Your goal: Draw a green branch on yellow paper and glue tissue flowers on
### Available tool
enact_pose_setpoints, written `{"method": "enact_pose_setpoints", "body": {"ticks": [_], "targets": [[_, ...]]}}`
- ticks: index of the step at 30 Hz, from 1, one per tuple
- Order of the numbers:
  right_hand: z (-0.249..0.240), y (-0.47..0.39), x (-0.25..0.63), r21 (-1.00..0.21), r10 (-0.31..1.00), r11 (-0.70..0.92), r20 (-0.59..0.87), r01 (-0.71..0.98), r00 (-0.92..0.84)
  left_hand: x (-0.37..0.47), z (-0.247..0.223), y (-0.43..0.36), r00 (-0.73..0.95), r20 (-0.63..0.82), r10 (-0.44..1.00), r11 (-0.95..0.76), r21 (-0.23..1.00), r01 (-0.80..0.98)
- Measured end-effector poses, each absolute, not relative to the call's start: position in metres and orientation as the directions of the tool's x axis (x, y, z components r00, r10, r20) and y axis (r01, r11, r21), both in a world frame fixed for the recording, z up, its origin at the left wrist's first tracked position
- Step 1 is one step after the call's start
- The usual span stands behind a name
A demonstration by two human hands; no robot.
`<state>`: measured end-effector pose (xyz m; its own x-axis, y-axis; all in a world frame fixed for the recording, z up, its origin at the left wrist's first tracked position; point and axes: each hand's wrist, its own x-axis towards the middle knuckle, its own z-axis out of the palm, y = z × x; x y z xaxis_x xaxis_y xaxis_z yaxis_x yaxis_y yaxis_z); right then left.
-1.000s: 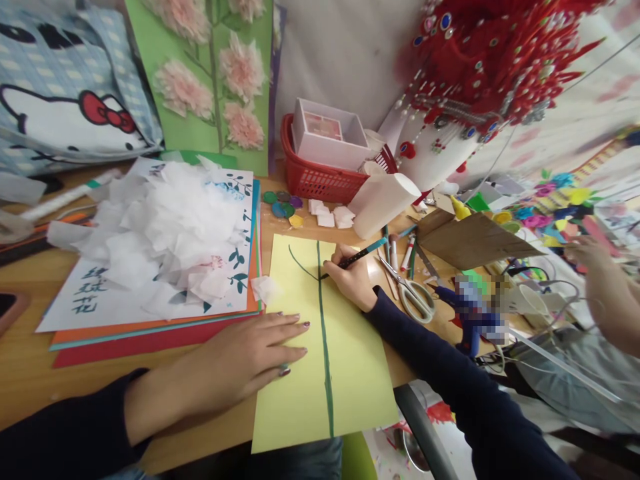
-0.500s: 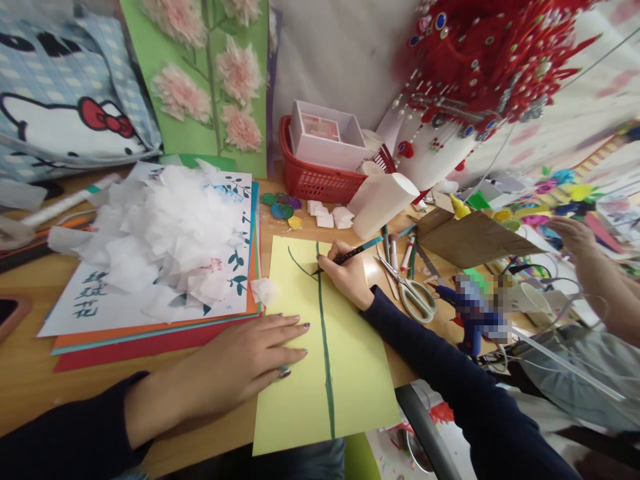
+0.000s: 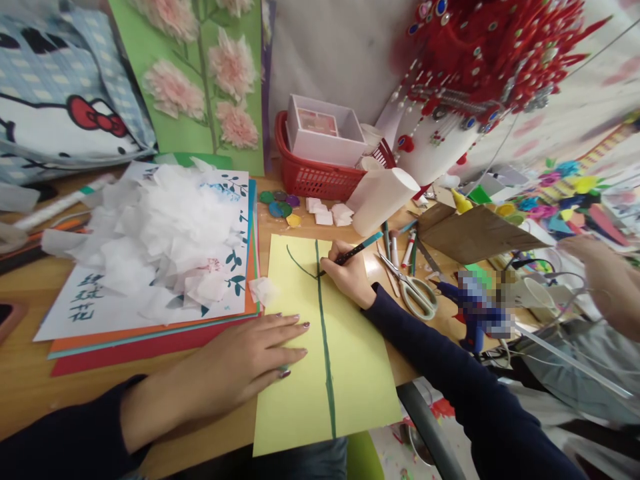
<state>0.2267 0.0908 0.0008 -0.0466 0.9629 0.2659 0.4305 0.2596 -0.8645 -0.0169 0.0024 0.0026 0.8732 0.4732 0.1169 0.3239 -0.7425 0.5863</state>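
Observation:
A sheet of yellow paper lies on the table in front of me, with a long green line down its middle and a thin curved green line joining it from the upper left. My right hand pinches a dark, dotted marker pen with a teal end. The pen's tip is at the long line, close to where the curve meets it. Flat on the paper's left part rests my left hand, its fingers spread and nothing held. A small piece of white tissue sits at the paper's left edge.
White tissue pieces are heaped on stacked coloured sheets at left. Behind stand a red basket and a paper roll. Scissors and a blue glue gun lie right, near another person's arm.
The pen tip has shifted slightly right, reaching the long line, and the curve now joins it. My left hand stays on the paper. The other person's hand at right has moved a little lower.

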Motion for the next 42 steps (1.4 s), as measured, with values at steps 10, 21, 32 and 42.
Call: {"method": "enact_pose_setpoints", "body": {"ticks": [10,21,32,42], "targets": [[0.004,0.090,0.220,-0.878,0.969,0.229,0.247,0.421,-0.010,-0.017,0.003,0.003,0.872,0.122,0.474,-0.734,0.602,0.315],[0.008,0.090,0.215,-0.861,0.967,0.248,0.249,0.443,-0.059,-0.019,0.002,0.003,0.877,0.128,0.464,-0.740,0.599,0.305],[0.004,0.091,0.217,-0.876,0.971,0.220,0.238,0.430,-0.012,-0.018,0.003,0.004,0.881,0.098,0.463,-0.734,0.599,0.319],[0.004,0.091,0.218,-0.869,0.974,0.208,0.227,0.449,-0.012,-0.017,0.003,0.004,0.882,0.102,0.460,-0.744,0.587,0.320]]}}
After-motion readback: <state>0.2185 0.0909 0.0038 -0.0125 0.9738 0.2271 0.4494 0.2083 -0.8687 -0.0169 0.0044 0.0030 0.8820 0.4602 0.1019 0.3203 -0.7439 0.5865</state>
